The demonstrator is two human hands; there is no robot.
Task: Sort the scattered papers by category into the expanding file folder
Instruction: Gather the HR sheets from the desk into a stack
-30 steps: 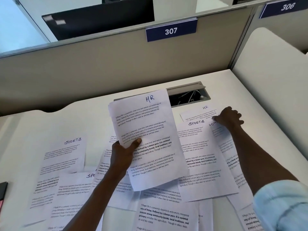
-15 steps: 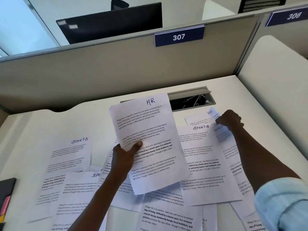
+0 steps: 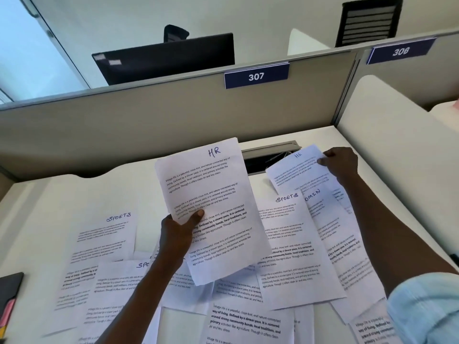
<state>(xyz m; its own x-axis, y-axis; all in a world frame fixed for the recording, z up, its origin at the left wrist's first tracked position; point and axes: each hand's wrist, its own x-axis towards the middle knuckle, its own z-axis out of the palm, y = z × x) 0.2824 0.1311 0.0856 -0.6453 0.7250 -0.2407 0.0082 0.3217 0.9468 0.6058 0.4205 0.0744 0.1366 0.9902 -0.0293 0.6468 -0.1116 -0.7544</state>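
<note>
Loose sheets [image 3: 248, 321]: bottom of frame, overlapping across the desk [image 3: 49, 194]; handwritten headers face up, so each category reads without lifting.
Folder: dark object with coloured tabs [image 3: 8, 296] at lower left edge, possibly the expanding file; too cropped to confirm. No sheet is in it.
Left SPORTS sheets [image 3: 104, 242]: centre left, flat, partly stacked; not picked.
Left hand [image 3: 177, 234]: frame centre, thumb on the front and fingers behind, pinching the held HR sheet [image 3: 211, 209] at its left edge. Sheet is raised and tilted toward the camera, likely as the start of an HR batch.
Centre SPORTS sheet [image 3: 295, 247]: right of centre, flat on the pile, its top edge covering the lower part of the second HR sheet.
ADMIN sheet [image 3: 330, 219]: just right of it, first letter of the header hidden by the SPORTS sheet.
Right hand [image 3: 341, 165]: upper right of the desk, fingertips clamped on the top right corner of the second HR sheet [image 3: 298, 170]. Corner is lifted, lower part sits under the neighbours; a corner pinch lets it slide out without disturbing them.
Step (judgement): gathering HR pages in hand before filing.
Risk: pulling could drag the SPORTS sheet along.
Cable slot [image 3: 268, 151]: behind the sheets, open.
Partition [image 3: 173, 125]: far edge, tag 307.
</note>
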